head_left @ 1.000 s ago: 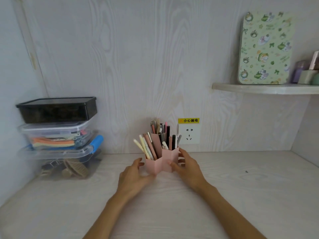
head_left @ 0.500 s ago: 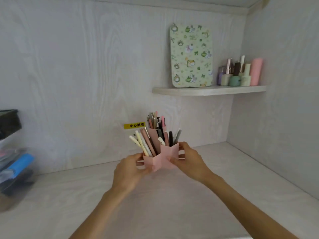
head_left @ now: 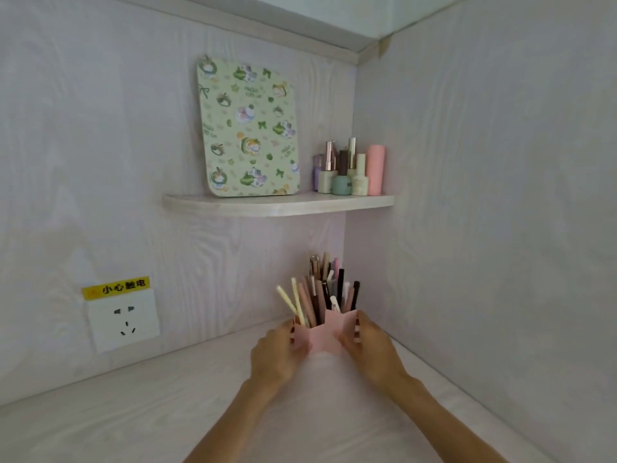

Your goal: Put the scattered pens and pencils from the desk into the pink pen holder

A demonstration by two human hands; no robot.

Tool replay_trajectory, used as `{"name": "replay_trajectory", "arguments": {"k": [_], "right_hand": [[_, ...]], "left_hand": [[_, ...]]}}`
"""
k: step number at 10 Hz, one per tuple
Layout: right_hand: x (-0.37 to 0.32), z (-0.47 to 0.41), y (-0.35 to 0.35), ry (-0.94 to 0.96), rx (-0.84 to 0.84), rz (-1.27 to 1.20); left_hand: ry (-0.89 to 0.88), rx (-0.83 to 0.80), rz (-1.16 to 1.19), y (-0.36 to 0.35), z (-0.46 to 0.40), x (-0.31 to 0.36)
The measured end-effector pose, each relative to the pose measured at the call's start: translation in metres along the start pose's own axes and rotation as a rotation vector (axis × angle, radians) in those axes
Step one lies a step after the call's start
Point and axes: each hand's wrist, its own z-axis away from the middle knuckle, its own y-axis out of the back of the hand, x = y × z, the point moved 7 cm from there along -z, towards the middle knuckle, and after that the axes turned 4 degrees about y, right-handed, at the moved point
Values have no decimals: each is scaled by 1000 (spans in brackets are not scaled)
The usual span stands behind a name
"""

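The pink pen holder (head_left: pixel 322 337) stands near the desk's back right corner, below the shelf. Several pens and pencils (head_left: pixel 320 292) stick up out of its compartments, some cream, some pink, some black. My left hand (head_left: pixel 273 357) grips the holder's left side. My right hand (head_left: pixel 370 349) grips its right side, fingers wrapped around the wall. I see no loose pens on the desk surface in view.
A curved wall shelf (head_left: pixel 277 204) above carries a green patterned board (head_left: pixel 247 128) and several small cosmetic bottles (head_left: pixel 350 172). A white wall socket (head_left: pixel 123 320) with a yellow warning label sits at the left. The right side wall (head_left: pixel 484 228) stands close beside the holder.
Both hands have carried the pen holder to the right, from in front of the socket to the back right corner. The view turned right, so the storage boxes left the frame.
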Motion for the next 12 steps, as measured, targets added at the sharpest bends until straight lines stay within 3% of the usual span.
{"name": "replay_trajectory", "arguments": {"k": [1, 2, 3, 8, 10, 11, 12], "right_hand": [[-2, 0, 18, 51, 180, 20], [-16, 2, 30, 235, 354, 115], [-22, -8, 25, 394, 392, 282], [-8, -61, 30, 212, 301, 369], [-13, -55, 27, 157, 211, 424], [-19, -48, 32, 165, 150, 405], [-24, -27, 59, 178, 280, 186]], "left_hand": [[-5, 83, 22, 1, -7, 2], [-6, 124, 43, 3, -11, 4], [-13, 119, 83, -4, -20, 5], [89, -29, 109, -32, -76, 22], [62, -179, -7, -25, -56, 27], [60, -136, -28, -5, -41, 22], [-4, -79, -36, 20, -19, 22]]}}
